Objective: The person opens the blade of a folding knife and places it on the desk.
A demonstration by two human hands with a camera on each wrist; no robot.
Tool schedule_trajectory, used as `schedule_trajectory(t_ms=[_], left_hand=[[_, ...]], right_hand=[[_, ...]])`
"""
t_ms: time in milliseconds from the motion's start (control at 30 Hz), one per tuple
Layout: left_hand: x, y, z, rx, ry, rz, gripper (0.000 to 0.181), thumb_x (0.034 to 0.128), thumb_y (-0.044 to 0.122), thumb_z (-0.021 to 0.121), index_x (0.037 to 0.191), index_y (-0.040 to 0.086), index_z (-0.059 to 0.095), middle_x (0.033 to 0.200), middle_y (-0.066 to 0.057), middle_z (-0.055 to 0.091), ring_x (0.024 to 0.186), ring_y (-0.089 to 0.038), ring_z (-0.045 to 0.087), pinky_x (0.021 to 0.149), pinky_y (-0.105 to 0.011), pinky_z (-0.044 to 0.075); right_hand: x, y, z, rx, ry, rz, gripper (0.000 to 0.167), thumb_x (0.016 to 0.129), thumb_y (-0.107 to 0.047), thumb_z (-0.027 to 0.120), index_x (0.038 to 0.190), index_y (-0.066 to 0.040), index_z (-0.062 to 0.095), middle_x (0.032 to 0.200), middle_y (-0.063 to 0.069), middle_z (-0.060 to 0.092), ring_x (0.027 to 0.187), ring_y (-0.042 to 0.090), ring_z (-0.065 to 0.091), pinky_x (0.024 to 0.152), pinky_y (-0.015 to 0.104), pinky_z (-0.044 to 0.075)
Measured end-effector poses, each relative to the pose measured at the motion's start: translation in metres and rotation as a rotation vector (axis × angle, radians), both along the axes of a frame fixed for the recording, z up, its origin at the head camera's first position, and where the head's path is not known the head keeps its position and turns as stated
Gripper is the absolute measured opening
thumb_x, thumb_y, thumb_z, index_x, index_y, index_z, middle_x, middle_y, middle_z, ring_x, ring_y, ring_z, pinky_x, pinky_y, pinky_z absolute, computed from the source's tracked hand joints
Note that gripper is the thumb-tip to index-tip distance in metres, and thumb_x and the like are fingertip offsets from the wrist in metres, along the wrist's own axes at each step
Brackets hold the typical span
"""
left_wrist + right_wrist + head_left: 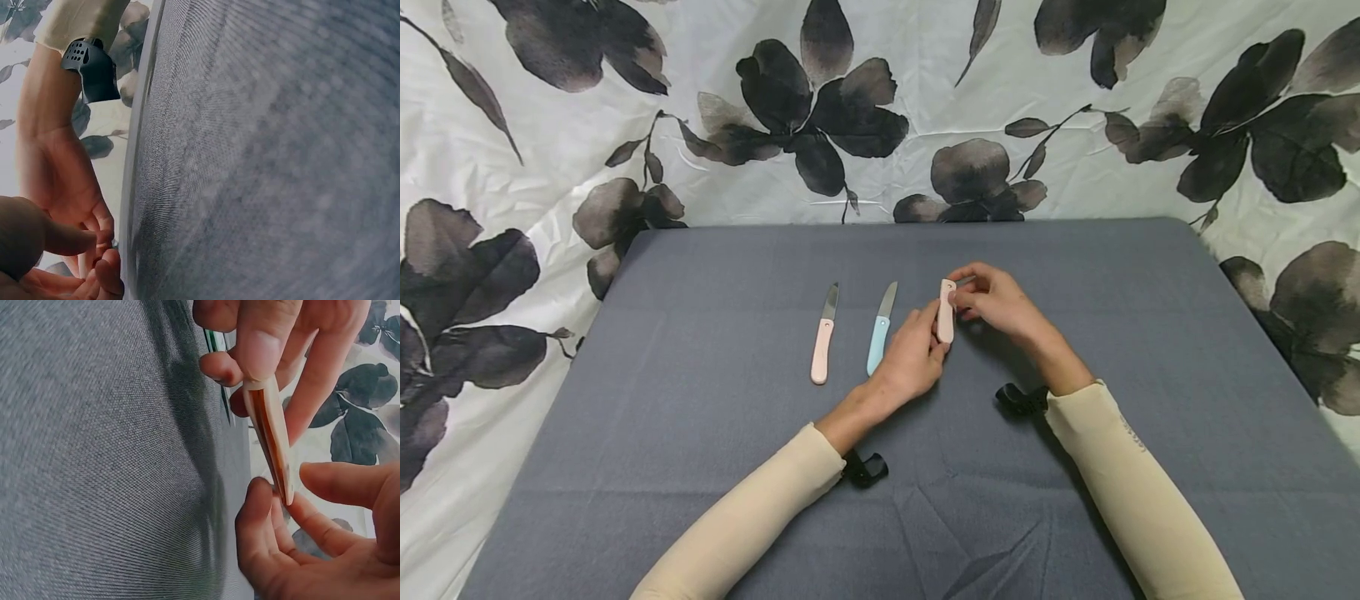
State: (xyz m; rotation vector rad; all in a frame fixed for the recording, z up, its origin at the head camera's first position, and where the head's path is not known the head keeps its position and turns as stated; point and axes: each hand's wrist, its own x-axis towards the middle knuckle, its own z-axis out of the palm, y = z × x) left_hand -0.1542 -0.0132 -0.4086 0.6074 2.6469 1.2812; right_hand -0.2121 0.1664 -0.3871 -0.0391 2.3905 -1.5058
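My left hand [913, 358] grips the lower end of a pale pink folding knife [947, 312], held above the cloth with no blade sticking out. In the right wrist view, the left thumb [261, 353] presses on one end of the folding knife [272, 437], and a brownish slot runs along its edge. My right hand [996, 304] is at the far end; its fingers curve loosely round the tip, the thumb slightly apart. Left of the hands lie a light blue knife [877, 343] and a peach-pink knife [822, 350], both with blades out, pointing away.
A grey cloth [700, 467] covers the table, creased near the front. Behind and beside it hangs a white sheet with dark flowers [925, 50]. Black wrist mounts [867, 471] hang beneath both cream sleeves [760, 517].
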Motion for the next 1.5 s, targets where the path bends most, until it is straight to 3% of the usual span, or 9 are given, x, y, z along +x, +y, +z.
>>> schedule_trajectory(t_ms=[267,767,1000,1233,1500], left_hand=[[-0.0045,-0.0009,0.0001,0.055,-0.017,0.026,0.062,0.0995,0.004,0.066,0.156,0.002,0.041,0.114,-0.014,0.062,0.093,-0.02,0.062,0.079,-0.024,0.051],[-0.0052,-0.0007,0.0038,0.099,-0.03,0.044,0.065,0.0987,0.005,0.068,0.157,0.001,0.039,0.119,-0.016,0.063,0.096,-0.022,0.064,0.081,-0.025,0.052],[-0.0085,0.0009,0.0061,0.215,-0.126,0.087,0.06,0.1014,0.008,0.065,0.156,0.003,0.04,0.121,-0.015,0.066,0.095,-0.018,0.064,0.077,-0.023,0.05],[-0.0107,0.0009,0.0078,0.345,-0.214,0.146,0.057,0.0987,0.001,0.065,0.153,0.006,0.047,0.115,-0.017,0.07,0.088,-0.015,0.067,0.071,-0.019,0.052],[-0.0089,-0.0036,0.0083,0.375,-0.266,0.17,0.057,0.0965,-0.003,0.063,0.151,0.006,0.051,0.112,-0.021,0.07,0.085,-0.023,0.072,0.071,-0.02,0.053]], right_hand=[[-0.0013,0.0006,0.0007,-0.096,-0.047,0.016,0.044,0.104,-0.006,0.056,0.148,-0.005,0.05,0.113,0.016,0.059,0.096,0.017,0.066,0.089,0.032,0.062],[0.0009,0.0027,-0.0017,-0.179,-0.023,-0.001,0.047,0.102,-0.002,0.055,0.148,-0.006,0.051,0.111,0.011,0.06,0.092,0.013,0.065,0.086,0.03,0.061],[0.0033,-0.0002,0.0005,-0.215,-0.006,-0.054,0.047,0.1,0.002,0.056,0.146,-0.004,0.054,0.106,0.008,0.059,0.087,0.012,0.066,0.083,0.031,0.062],[0.0033,0.0,0.0008,-0.225,0.001,-0.056,0.047,0.1,0.001,0.057,0.146,-0.003,0.055,0.106,0.008,0.06,0.089,0.013,0.066,0.081,0.03,0.062],[0.0027,0.0059,0.0002,-0.178,-0.023,-0.024,0.047,0.099,0.003,0.056,0.146,-0.002,0.056,0.113,0.017,0.061,0.089,0.015,0.065,0.078,0.028,0.061]])
